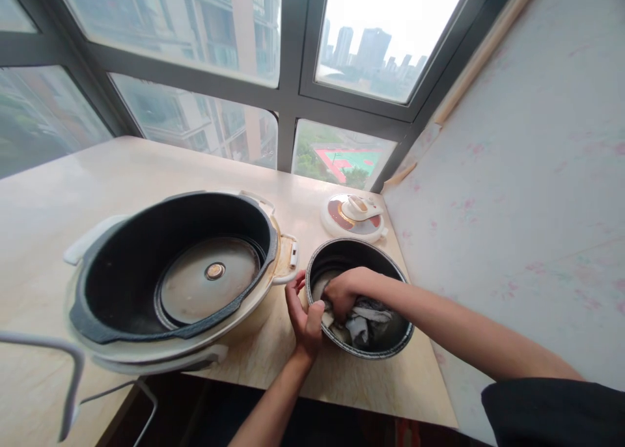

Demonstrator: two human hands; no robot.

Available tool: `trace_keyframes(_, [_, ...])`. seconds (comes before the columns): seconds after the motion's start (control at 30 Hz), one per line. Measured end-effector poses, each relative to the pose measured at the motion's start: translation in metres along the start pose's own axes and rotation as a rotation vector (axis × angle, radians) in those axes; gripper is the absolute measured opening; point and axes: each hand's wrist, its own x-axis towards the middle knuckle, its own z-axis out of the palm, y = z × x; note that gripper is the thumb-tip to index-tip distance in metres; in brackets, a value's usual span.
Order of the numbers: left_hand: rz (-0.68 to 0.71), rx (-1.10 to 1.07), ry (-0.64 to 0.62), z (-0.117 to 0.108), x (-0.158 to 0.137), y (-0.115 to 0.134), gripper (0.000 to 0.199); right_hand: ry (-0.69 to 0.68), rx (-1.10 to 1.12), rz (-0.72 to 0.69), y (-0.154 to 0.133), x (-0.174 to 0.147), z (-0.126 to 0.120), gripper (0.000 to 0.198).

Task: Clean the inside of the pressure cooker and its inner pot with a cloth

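A dark round inner pot (361, 255) stands on the ledge, holding a wet grey cloth (368, 320) and what looks like cloudy water. My left hand (306, 313) grips the pot's left rim, thumb at the edge and fingers around the outside. Reaching down inside, my right hand (344, 294) is closed on the cloth against the pot's inner left side; its fingertips are hidden. Left of my hands sits the open cooker body (176, 274), with a round metal heating plate (209, 281) at its bottom.
A white and brown cooker lid (355, 214) lies behind the pot, near the wall (517, 206). Framed windows (288, 95) rise behind the stone-patterned ledge (131, 167). A bent white metal rod (73, 362) projects at lower left. The ledge's front edge lies close to my forearms.
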Motion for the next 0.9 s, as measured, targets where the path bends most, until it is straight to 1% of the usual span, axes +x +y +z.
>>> trace_keyframes(0.1, [-0.024,0.005,-0.005,0.001,0.0,0.005,0.052,0.156,0.018,0.056,0.005,-0.015,-0.008,0.048])
trace_keyframes(0.2, [-0.019,0.013,0.009,0.003,0.001,0.009,0.049,0.318,0.02,0.157,0.012,-0.029,-0.009,0.056])
trace_keyframes(0.3, [-0.006,0.019,0.013,0.004,0.002,0.012,0.048,0.455,0.045,0.22,0.018,-0.045,-0.006,0.052])
trace_keyframes(0.43, [-0.001,0.025,0.007,0.003,0.004,0.016,0.047,0.634,0.141,0.221,0.022,-0.071,-0.002,0.039])
trace_keyframes(0.5, [-0.006,0.035,0.005,0.003,0.004,0.017,0.046,0.74,0.191,0.237,0.022,-0.082,0.0,0.039])
trace_keyframes(0.57, [-0.012,0.04,-0.004,0.003,0.003,0.019,0.046,0.882,0.238,0.284,0.019,-0.089,0.002,0.039])
trace_keyframes(0.63, [-0.022,0.038,-0.013,0.003,0.003,0.021,0.047,1.042,0.259,0.353,0.016,-0.091,0.004,0.04])
trace_keyframes(0.7, [-0.03,0.034,-0.017,0.003,0.003,0.022,0.047,1.142,0.225,0.4,0.013,-0.089,0.005,0.045])
trace_keyframes(0.73, [-0.031,0.034,-0.017,0.003,0.003,0.022,0.046,1.158,0.194,0.411,0.013,-0.087,0.005,0.048])
trace_keyframes(0.8, [-0.029,0.039,-0.012,0.004,0.004,0.022,0.045,1.14,0.134,0.438,0.016,-0.083,0.007,0.051])
trace_keyframes(0.9, [-0.018,0.051,0.002,0.004,0.004,0.021,0.045,1.094,0.1,0.54,0.027,-0.08,0.011,0.05])
